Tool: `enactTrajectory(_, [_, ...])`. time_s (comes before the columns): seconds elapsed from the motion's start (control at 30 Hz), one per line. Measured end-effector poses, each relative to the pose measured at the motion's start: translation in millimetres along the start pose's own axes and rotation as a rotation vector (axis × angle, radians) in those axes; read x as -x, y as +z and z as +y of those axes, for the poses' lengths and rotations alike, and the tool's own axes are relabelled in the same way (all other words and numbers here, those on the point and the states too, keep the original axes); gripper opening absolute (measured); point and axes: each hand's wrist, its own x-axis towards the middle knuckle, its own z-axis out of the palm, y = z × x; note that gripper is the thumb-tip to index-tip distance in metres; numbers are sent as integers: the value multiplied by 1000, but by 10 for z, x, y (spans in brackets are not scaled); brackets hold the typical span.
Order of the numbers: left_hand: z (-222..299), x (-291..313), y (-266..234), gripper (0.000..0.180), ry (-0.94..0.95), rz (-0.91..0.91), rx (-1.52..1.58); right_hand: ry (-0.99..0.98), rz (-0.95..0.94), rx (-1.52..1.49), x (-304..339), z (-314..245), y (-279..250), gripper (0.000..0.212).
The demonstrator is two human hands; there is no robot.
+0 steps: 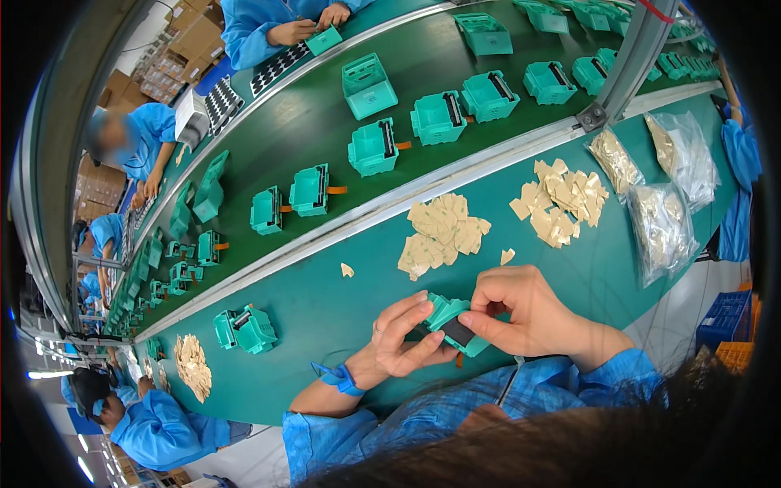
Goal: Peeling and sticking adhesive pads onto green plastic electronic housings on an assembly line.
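Close to my body, my left hand [394,337] grips a teal-green plastic housing [445,309] with a flat black part [458,330] on it. A short orange ribbon [459,360] sticks out at its lower edge. My right hand [521,313] is at the housing's right side, thumb and fingers pinched together over the black part; whatever lies between those fingertips is hidden. Just beyond my hands lies a pile of cream-coloured cut pieces [443,236], with one loose piece [508,257] near my right knuckles and another loose piece [347,270] farther left.
Two similar housings [254,329] stand on the bench to the left. More cream piles [561,199] and clear bags [661,224] lie right. Beyond a metal rail [358,224], a green belt [285,138] carries several housings. A metal post [630,65] rises there. Co-workers sit around.
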Motion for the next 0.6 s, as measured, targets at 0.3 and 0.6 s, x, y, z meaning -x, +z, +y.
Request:
enactTrajectory(0.3, [-12, 14, -2, 49, -7, -5, 15, -18, 5, 17, -9, 29, 26, 21])
enactTrajectory(0.6, [11, 28, -29, 43, -10, -106, 8, -165, 83, 648, 53, 119, 108, 31])
